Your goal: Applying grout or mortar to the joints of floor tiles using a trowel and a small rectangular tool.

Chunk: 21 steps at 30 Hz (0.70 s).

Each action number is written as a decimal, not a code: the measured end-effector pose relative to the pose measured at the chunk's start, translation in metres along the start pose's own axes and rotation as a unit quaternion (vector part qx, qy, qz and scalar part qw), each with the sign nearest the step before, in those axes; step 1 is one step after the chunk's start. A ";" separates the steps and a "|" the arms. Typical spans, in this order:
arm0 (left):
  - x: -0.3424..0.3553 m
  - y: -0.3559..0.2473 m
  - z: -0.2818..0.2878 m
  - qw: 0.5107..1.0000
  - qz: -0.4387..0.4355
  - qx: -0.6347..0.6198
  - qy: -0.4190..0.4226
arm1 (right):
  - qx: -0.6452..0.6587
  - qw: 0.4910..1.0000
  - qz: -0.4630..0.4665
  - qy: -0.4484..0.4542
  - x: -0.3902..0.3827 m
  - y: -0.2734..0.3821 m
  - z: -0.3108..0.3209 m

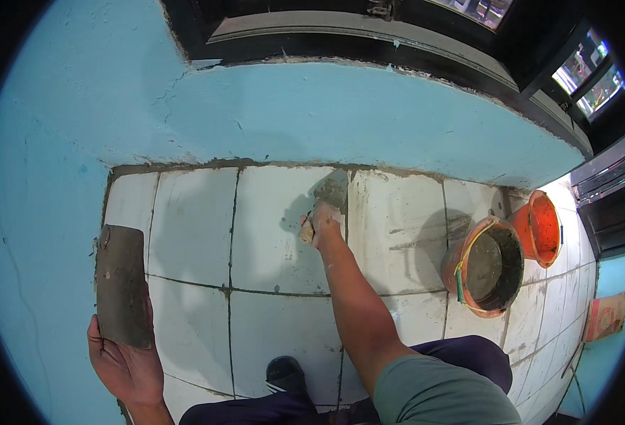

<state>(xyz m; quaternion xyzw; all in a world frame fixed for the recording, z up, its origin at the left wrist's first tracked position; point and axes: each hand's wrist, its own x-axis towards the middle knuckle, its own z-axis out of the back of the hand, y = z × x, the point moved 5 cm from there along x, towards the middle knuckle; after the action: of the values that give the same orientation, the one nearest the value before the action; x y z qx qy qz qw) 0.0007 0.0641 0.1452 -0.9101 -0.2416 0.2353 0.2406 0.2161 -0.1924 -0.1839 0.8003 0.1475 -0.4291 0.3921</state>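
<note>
At the left, my left hand holds up a dark grey, slightly curved rectangular sheet by its lower end, fingers behind it; I cannot make out its material. My right hand is closed around the wooden handle of a trowel. The trowel's grey-smeared blade lies against the white tiles, at a joint close to the blue wall. Grey mortar fills the joints and runs along the wall's foot. Part of the handle is hidden by my fingers.
To the right stands an orange bucket with grey mix inside, and a second orange bucket beside it. Farther right, a paper sack leans by the wall. A dark window frame juts out above. My shoe rests on the tiles.
</note>
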 end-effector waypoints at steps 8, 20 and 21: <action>-0.002 0.004 -0.007 1.000 -0.010 0.010 -0.020 | -0.050 0.999 -0.007 0.008 -0.005 -0.001 0.005; -0.004 -0.003 -0.004 1.000 -0.012 0.010 0.016 | -0.061 0.998 -0.003 0.022 -0.007 -0.004 0.012; -0.003 -0.003 -0.003 1.000 -0.011 0.009 0.016 | -0.060 0.998 0.013 0.026 -0.007 -0.005 0.013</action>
<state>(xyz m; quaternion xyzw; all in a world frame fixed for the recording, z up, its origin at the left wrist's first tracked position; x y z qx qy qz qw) -0.0012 0.0637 0.1504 -0.9089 -0.2456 0.2198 0.2555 0.2017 -0.1985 -0.1849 0.7878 0.1727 -0.3938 0.4409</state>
